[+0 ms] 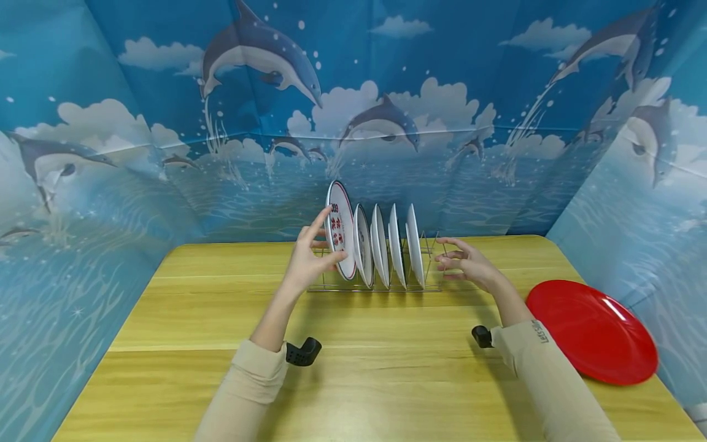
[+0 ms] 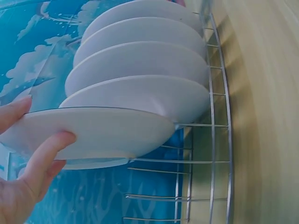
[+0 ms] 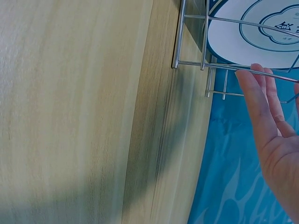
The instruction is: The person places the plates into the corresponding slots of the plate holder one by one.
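Note:
At the left end of a wire dish rack [image 1: 431,290], my left hand [image 1: 305,258] pinches a white plate [image 1: 343,230] with red characters and a dark rim. This plate stands higher than its neighbours and tilts. In the left wrist view, fingers and thumb of the left hand [image 2: 28,172] lie on the plate [image 2: 98,128] near its rim. Several more white plates [image 1: 415,245] stand on edge in the rack. My right hand [image 1: 466,264] is at the rack's right end; its extended fingertips meet the end wire of the rack [image 3: 224,68] in the right wrist view.
A large red oval tray [image 1: 596,331] lies on the right side of the wooden table [image 1: 364,380]. Dolphin-printed cloth [image 1: 364,123] rises behind the rack and along both sides.

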Demonstrator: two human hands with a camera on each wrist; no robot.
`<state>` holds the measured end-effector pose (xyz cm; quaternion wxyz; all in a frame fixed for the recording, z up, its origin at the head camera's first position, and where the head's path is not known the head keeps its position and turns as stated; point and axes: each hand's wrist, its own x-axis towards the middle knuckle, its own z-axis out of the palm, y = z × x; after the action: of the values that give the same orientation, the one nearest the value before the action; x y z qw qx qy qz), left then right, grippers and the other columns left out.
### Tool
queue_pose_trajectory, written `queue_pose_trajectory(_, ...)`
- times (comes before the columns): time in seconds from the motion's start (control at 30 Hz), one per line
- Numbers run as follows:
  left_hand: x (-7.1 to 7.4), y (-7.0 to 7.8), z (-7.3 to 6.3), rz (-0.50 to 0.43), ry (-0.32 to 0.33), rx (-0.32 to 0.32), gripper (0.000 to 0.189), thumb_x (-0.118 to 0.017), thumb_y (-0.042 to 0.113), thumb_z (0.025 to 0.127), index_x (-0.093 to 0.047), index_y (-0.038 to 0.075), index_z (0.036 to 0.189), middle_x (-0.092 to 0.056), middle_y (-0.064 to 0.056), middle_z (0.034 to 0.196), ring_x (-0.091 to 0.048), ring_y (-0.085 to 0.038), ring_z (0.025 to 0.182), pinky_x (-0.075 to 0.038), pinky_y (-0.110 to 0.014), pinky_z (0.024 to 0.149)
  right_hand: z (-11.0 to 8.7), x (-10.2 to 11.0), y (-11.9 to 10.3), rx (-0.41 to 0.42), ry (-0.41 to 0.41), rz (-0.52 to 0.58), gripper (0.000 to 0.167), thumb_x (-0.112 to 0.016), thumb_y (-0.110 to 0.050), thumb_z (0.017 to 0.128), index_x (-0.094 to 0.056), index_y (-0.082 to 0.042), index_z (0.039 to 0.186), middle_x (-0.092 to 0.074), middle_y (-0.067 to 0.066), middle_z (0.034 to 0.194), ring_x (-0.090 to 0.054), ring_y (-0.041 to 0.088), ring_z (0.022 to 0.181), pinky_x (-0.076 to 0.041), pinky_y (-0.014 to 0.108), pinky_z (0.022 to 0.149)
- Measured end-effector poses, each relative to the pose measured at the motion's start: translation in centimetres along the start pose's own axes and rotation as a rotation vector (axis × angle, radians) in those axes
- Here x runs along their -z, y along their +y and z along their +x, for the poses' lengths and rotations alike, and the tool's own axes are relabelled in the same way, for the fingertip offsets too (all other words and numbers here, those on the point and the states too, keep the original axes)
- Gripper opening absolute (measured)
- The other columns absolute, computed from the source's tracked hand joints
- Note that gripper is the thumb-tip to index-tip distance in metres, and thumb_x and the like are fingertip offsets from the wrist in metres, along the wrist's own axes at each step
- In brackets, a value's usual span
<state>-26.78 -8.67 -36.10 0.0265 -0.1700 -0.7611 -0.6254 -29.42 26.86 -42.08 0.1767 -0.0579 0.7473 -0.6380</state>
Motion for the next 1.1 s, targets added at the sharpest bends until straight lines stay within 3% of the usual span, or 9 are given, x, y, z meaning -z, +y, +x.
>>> queue_pose_trajectory(0.23,-1.0,-1.1,0.2,0.047,0.014,0.011,0.084,-0.070,-0.002,0.076,-0.032,0.034,0.142,-0.035,-0.019,0.117,-0.049,-0.039,0.102,-0.057,-0.034,0.057,0.0,0.0,0.1,-0.001,0.000,0.019,0.059,-0.048,-0.006,0.094,-0.017,-0.008,0.145,-0.036,0.031,0.129,-0.055,0.027,0.100,-0.037,0.059,0.096)
queue_pose_trajectory(0.43,-1.5,-1.9,0.0,0.089,0.031,-0.016,0.086,-0.071,-0.003,0.074,-0.034,0.035,0.141,-0.036,-0.018,0.115,-0.049,-0.037,0.100,-0.057,-0.040,0.057,0.1,0.0,0.1,0.008,-0.005,0.009,0.060,-0.048,-0.007,0.094,-0.016,-0.006,0.145,-0.040,0.027,0.126,-0.057,0.022,0.096,-0.037,0.059,0.095)
queue_pose_trajectory(0.57,-1.8,-2.5,-0.2,0.102,0.046,-0.015,0.086,-0.072,-0.003,0.073,-0.035,0.037,0.140,-0.037,-0.016,0.114,-0.049,-0.035,0.101,-0.057,-0.035,0.056,0.1,0.0,0.2,0.009,-0.011,0.006,0.061,-0.049,-0.009,0.094,-0.015,-0.005,0.145,-0.040,0.028,0.126,-0.056,0.026,0.099,-0.037,0.059,0.095)
queue_pose_trajectory(0.77,-2.4,-3.6,-0.3,0.140,0.069,-0.032,0.084,-0.074,0.000,0.072,-0.035,0.030,0.141,-0.038,-0.018,0.111,-0.051,-0.034,0.099,-0.055,-0.029,0.062,0.1,0.0,0.2,0.011,-0.015,0.005,0.060,-0.047,-0.007,0.095,-0.015,-0.005,0.145,-0.034,0.033,0.129,-0.052,0.034,0.105,-0.036,0.060,0.096)
queue_pose_trajectory(0.9,-2.5,-4.1,-0.4,0.146,0.078,-0.059,0.084,-0.075,0.001,0.071,-0.036,0.029,0.141,-0.038,-0.020,0.112,-0.051,-0.036,0.099,-0.054,-0.032,0.067,0.1,0.0,0.3,0.016,-0.007,0.008,0.060,-0.048,-0.008,0.094,-0.016,-0.006,0.145,-0.033,0.033,0.130,-0.054,0.030,0.103,-0.036,0.060,0.095)
queue_pose_trajectory(1.03,-2.7,-4.3,-0.5,0.139,0.078,-0.073,0.084,-0.075,0.001,0.071,-0.036,0.026,0.141,-0.038,-0.020,0.113,-0.050,-0.037,0.099,-0.053,-0.035,0.068,0.1,0.1,0.4,0.026,-0.012,0.003,0.061,-0.049,-0.011,0.095,-0.015,-0.005,0.145,-0.034,0.033,0.129,-0.054,0.030,0.102,-0.037,0.060,0.095)
queue_pose_trajectory(1.1,-2.8,-3.4,-0.9,0.144,0.078,-0.073,0.082,-0.074,-0.001,0.072,-0.036,0.021,0.141,-0.038,-0.020,0.113,-0.050,-0.039,0.099,-0.052,-0.035,0.069,0.0,0.1,0.4,0.028,-0.014,0.001,0.061,-0.050,-0.012,0.094,-0.016,-0.005,0.145,-0.036,0.032,0.128,-0.055,0.029,0.102,-0.037,0.060,0.095)
